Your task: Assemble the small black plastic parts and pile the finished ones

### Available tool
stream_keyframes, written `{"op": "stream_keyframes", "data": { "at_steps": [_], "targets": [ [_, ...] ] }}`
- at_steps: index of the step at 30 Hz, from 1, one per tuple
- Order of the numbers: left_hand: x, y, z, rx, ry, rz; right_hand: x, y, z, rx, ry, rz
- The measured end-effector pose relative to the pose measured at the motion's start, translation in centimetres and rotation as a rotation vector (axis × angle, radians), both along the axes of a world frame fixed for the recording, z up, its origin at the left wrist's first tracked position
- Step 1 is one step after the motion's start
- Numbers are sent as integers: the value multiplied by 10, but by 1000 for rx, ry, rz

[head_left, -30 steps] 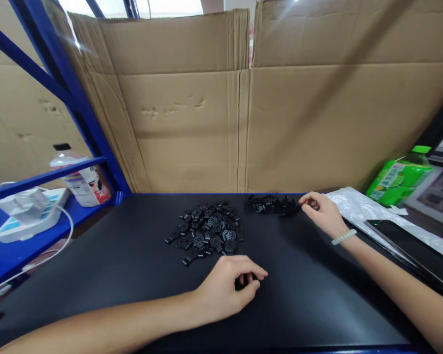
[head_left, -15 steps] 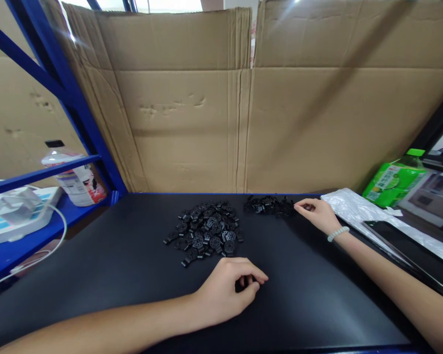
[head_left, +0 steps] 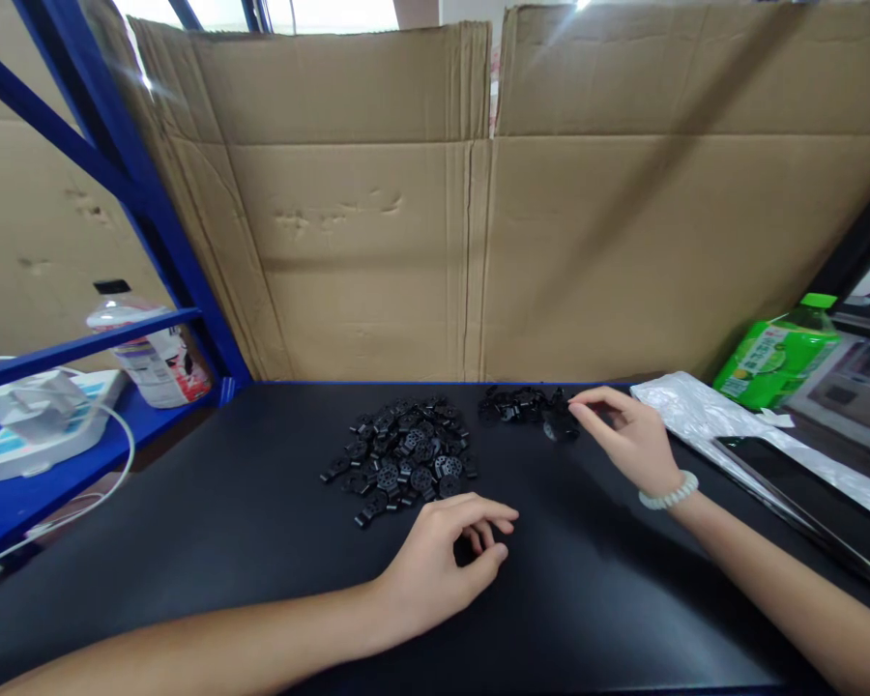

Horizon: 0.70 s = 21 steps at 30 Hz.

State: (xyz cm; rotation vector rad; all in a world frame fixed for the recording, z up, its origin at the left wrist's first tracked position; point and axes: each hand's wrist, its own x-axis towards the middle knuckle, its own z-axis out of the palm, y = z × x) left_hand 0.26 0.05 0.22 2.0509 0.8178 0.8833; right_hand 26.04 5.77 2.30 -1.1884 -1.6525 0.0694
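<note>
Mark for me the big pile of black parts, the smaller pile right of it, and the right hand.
big pile of black parts (head_left: 406, 454), head view, middle of the heap.
smaller pile (head_left: 514, 403), head view, centre of the cluster.
right hand (head_left: 627, 440), head view, middle of the hand, below the knuckles.

No text readable anywhere. Green bottle (head_left: 772, 358) far right: label has print, too small and blurred to make out. Clear bottle (head_left: 152, 353) on the blue shelf (head_left: 79, 343): red-and-white label, illegible. White box (head_left: 36, 425) beside it: blue markings, unreadable.
</note>
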Motion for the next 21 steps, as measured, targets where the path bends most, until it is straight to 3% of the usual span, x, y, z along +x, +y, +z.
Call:
{"op": "stream_keyframes", "data": {
  "at_steps": [3,6,15,21],
  "targets": [
    [0,-1,-1,-54,-74,17,-31,-21,-1,-351,179,280],
    [-1,-1,0,-117,-135,26,-55,-37,-4,-541,234,474],
    [0,1,4,-478,-266,71,-69,-49,-15,-679,282,579],
    [-2,0,8,-550,-296,146,-75,-54,-18,-743,387,622]
  ]
}}
